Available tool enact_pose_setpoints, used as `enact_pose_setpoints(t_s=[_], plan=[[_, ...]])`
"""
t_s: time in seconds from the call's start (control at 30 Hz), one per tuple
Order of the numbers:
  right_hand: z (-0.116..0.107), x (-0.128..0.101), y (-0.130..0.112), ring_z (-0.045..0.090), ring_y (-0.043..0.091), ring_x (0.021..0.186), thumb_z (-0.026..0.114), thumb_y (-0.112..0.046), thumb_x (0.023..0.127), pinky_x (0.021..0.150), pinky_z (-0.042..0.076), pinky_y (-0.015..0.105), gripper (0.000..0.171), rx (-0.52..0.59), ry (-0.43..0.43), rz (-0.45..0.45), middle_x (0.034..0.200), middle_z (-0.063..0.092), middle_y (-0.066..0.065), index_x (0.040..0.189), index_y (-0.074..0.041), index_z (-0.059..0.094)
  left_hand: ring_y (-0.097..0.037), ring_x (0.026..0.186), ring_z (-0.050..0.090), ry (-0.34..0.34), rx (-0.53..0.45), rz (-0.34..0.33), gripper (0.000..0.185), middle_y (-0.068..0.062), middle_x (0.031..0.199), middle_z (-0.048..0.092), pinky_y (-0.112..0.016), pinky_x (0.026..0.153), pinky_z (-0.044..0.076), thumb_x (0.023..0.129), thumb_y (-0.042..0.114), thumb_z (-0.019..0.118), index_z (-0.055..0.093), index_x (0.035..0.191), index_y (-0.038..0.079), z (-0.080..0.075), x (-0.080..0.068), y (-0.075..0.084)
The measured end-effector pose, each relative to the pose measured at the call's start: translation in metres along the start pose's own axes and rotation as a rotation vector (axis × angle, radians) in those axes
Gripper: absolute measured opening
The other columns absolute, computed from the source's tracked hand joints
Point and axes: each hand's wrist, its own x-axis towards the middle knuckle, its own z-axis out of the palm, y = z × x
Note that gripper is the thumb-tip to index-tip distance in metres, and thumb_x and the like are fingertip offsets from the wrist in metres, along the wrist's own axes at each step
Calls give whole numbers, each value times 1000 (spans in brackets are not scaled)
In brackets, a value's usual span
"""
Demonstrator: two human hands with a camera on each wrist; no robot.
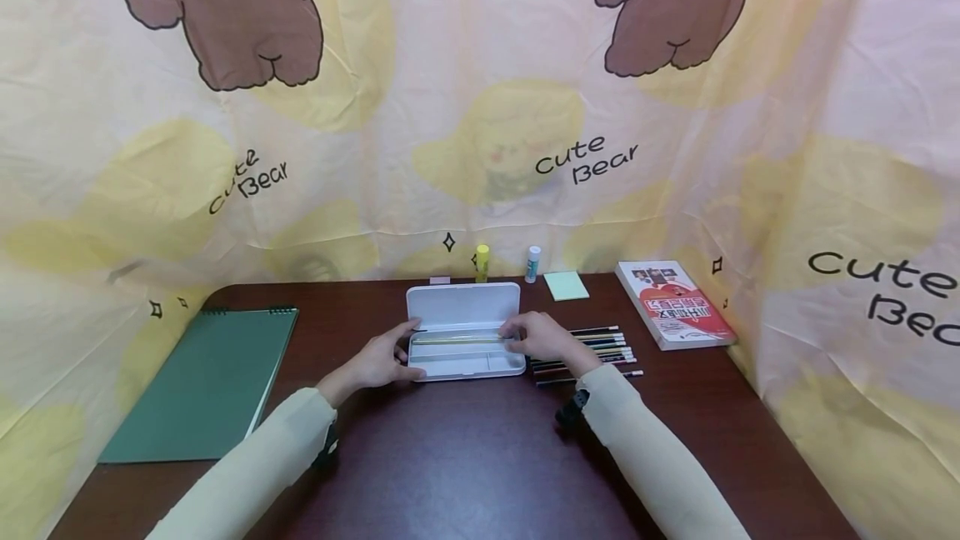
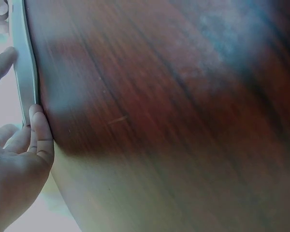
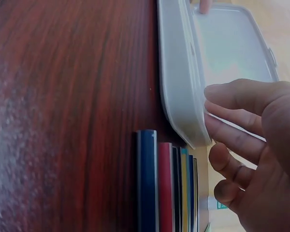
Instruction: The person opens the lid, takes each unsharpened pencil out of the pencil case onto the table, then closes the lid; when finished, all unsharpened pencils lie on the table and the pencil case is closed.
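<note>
An open white pencil case [image 1: 468,372] lies in the middle of the dark wooden table, its lid [image 1: 463,304] tipped back. A long yellowish pencil [image 1: 459,340] lies lengthwise over the tray. My right hand [image 1: 543,338] pinches its right end above the case's right edge [image 3: 181,87]; in the right wrist view the curled fingers [image 3: 232,137] hide the pencil. My left hand [image 1: 378,362] holds the case's left end, thumb [image 2: 41,137] against the front wall [image 2: 24,72] and forefinger up by the pencil's tip.
A row of several pencils [image 1: 592,350] lies just right of the case, also close in the right wrist view [image 3: 166,193]. Behind stand two glue sticks [image 1: 482,262], a green sticky pad [image 1: 566,285] and a red book [image 1: 675,304]. A green spiral notebook [image 1: 202,382] lies at left.
</note>
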Motion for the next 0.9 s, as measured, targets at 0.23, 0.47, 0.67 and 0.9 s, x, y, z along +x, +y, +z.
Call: enact_pose_setpoints(t_s=[0.23,0.47,0.67,0.9], plan=[[4,3,-2,63,8,90,74,-18,90,88,52,35,13,-29,-65,15,99,74,-9,100,-25,78,-14,92,61,3,-2,-6,99,-11,144,55,-27,77,49,76,34,87,32,156,14,0,0,0],[3,4,-6,61,6,81,73,-17,90,78,52,31,12,-59,-101,-15,90,74,-9,97,-23,80,-14,92,61,4,-3,-8,100,-13,144,54,-28,76,49,76,34,87,32,156,15,0,0,0],[3,6,-7,59,7,79,74,-15,89,76,50,30,9,-82,-110,-18,84,71,-9,92,-22,78,-14,91,60,5,1,-11,100,-12,143,55,-28,76,49,76,33,88,32,156,15,-1,1,-1],[3,5,-8,59,9,79,73,-15,90,77,50,31,8,-52,-117,7,84,70,-10,93,-21,78,-13,92,59,-1,-9,-20,100,-11,143,55,-28,76,49,76,36,88,32,157,17,0,2,-3]])
